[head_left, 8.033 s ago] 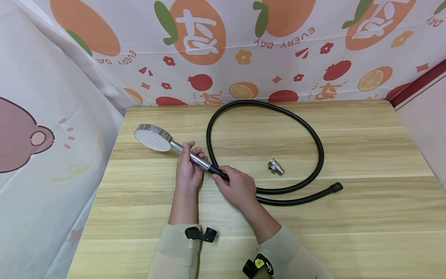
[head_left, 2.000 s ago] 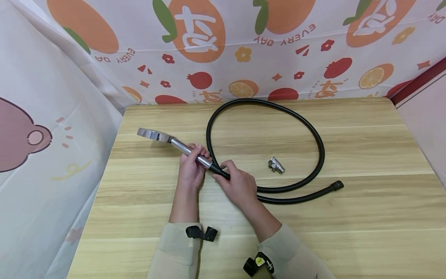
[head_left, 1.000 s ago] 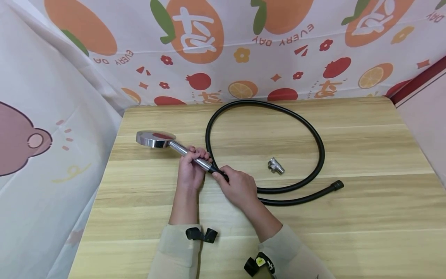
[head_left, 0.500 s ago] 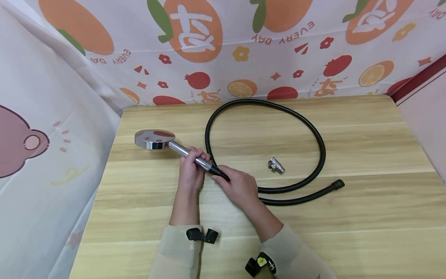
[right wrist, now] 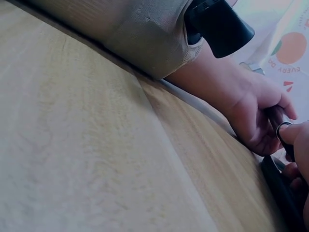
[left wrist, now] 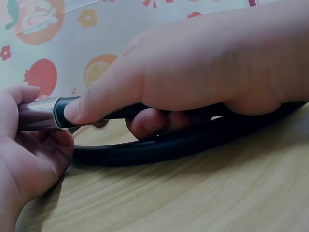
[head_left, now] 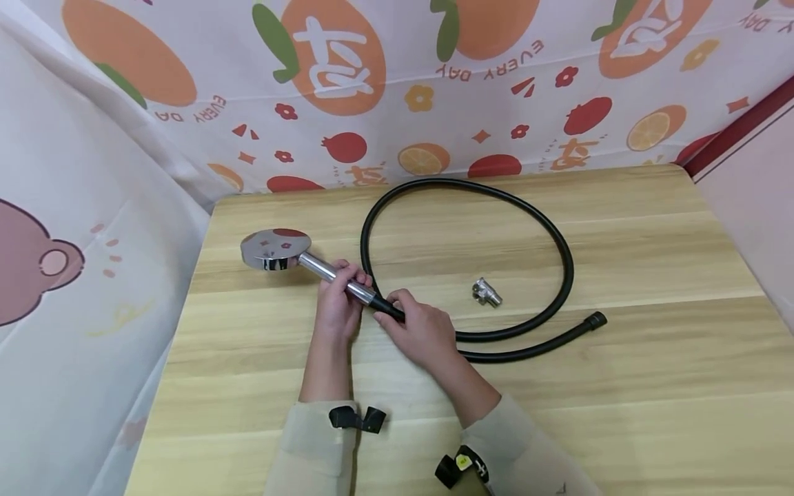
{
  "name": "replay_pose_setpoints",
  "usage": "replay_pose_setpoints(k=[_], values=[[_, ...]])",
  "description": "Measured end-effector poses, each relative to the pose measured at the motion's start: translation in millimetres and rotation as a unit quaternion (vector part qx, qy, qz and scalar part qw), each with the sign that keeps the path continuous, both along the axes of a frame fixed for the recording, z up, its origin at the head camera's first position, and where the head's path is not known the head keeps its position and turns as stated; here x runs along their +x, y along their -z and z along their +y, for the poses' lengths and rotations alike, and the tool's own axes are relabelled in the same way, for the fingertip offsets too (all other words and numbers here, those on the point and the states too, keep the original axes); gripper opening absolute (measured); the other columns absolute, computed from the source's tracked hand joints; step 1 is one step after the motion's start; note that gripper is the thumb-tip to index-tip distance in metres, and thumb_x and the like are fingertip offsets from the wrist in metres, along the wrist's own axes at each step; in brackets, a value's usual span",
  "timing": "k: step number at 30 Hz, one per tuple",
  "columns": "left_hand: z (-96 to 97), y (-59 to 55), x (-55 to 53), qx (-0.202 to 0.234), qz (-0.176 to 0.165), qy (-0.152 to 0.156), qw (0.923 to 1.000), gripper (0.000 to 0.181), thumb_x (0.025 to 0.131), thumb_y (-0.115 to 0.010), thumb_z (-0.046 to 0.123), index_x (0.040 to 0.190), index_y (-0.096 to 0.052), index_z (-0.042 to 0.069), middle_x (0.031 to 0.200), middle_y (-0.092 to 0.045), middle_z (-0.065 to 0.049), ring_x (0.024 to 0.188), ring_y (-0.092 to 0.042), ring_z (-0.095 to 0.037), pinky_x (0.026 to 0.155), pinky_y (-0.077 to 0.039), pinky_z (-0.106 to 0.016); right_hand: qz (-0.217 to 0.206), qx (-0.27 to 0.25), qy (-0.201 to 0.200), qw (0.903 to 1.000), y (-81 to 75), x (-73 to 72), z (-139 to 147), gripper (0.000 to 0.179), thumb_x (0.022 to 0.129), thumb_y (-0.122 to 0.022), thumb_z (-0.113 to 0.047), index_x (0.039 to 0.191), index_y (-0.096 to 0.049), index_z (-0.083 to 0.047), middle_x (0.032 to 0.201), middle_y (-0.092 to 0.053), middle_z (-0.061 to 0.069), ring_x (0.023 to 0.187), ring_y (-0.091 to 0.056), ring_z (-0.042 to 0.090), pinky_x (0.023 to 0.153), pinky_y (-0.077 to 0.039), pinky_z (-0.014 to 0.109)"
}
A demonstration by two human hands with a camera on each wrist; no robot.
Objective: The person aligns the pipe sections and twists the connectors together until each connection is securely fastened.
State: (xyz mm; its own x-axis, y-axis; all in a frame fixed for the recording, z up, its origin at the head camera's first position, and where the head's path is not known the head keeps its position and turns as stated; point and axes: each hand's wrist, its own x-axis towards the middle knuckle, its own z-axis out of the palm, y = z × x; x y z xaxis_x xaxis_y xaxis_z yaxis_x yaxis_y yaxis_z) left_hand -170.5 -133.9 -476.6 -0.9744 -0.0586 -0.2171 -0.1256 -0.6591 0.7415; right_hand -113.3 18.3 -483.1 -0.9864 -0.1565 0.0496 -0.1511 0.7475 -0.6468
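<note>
A chrome hand shower (head_left: 276, 249) is raised over the left of the table, its mirror-like back facing up. My left hand (head_left: 338, 303) grips its handle, thumb across the top and fingers curled beneath. At the handle's lower end my right hand (head_left: 428, 334) pinches the black end of a hose between thumb and fingers; in the left wrist view the right thumb lies right at the metal collar (left wrist: 59, 112). The black shower hose (head_left: 434, 182) runs from there in one wide loop, partly hidden under the right hand. Its other end (head_left: 597, 320) lies loose on the right.
A small chrome valve fitting (head_left: 486, 293) lies inside the hose loop on the wooden table (head_left: 651, 358). Behind the table hangs a fruit-print cloth (head_left: 434, 89); a white cloth (head_left: 112, 241) hangs at the left. Black wrist cameras sit on both sleeves.
Eight seconds ago the white nozzle face showed; the hand shower has turned about its handle, edge-on two seconds ago, chrome back up now. The left thumb has come over the handle. Hose and fitting stay put.
</note>
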Motion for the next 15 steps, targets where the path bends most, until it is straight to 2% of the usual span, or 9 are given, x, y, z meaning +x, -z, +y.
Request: replay_pose_setpoints(k=[3,6,9,15], values=[[1.0,-0.4,-1.0,-0.040,-0.015,0.003,0.9991,0.013,0.098,-0.053,0.004,0.097,-0.045,0.013,0.066,-0.056,-0.001,0.063,-0.053,-0.014,0.067,-0.049,-0.025,0.016,-0.009,0.012,0.9998,2.6,-0.4,0.3,0.037,0.090,-0.062,-0.056,0.114,-0.060,-0.028,0.064,-0.058,-0.009,0.051,-0.047,0.009,0.047,-0.035,0.027],[2.3,-1.5,-2.4,-0.057,-0.019,0.005,0.9982,0.022,0.095,-0.056,-0.001,0.103,-0.042,0.014,0.066,-0.058,0.000,0.063,-0.055,-0.014,0.068,-0.051,-0.025,0.055,-0.009,0.015,0.9983,3.3,-2.4,1.5,0.035,0.089,-0.067,-0.052,0.113,-0.063,-0.027,0.067,-0.063,-0.008,0.052,-0.047,0.010,0.046,-0.034,0.026],[2.8,-0.6,-2.4,-0.046,-0.009,0.009,0.9988,0.028,0.090,-0.052,-0.008,0.102,-0.040,0.014,0.067,-0.059,-0.001,0.064,-0.056,-0.015,0.068,-0.051,-0.026,0.078,-0.001,0.007,0.9969,3.6,-3.8,2.8,0.032,0.090,-0.067,-0.049,0.113,-0.066,-0.028,0.073,-0.066,-0.007,0.053,-0.049,0.011,0.046,-0.034,0.025],[1.1,3.1,-2.6,0.006,0.021,0.014,0.9997,0.031,0.082,-0.048,-0.014,0.095,-0.039,0.013,0.071,-0.059,-0.005,0.069,-0.054,-0.018,0.069,-0.049,-0.027,0.054,0.005,-0.018,0.9984,3.6,-5.5,4.3,0.030,0.095,-0.059,-0.050,0.117,-0.066,-0.031,0.075,-0.066,-0.009,0.057,-0.050,0.010,0.049,-0.034,0.026]])
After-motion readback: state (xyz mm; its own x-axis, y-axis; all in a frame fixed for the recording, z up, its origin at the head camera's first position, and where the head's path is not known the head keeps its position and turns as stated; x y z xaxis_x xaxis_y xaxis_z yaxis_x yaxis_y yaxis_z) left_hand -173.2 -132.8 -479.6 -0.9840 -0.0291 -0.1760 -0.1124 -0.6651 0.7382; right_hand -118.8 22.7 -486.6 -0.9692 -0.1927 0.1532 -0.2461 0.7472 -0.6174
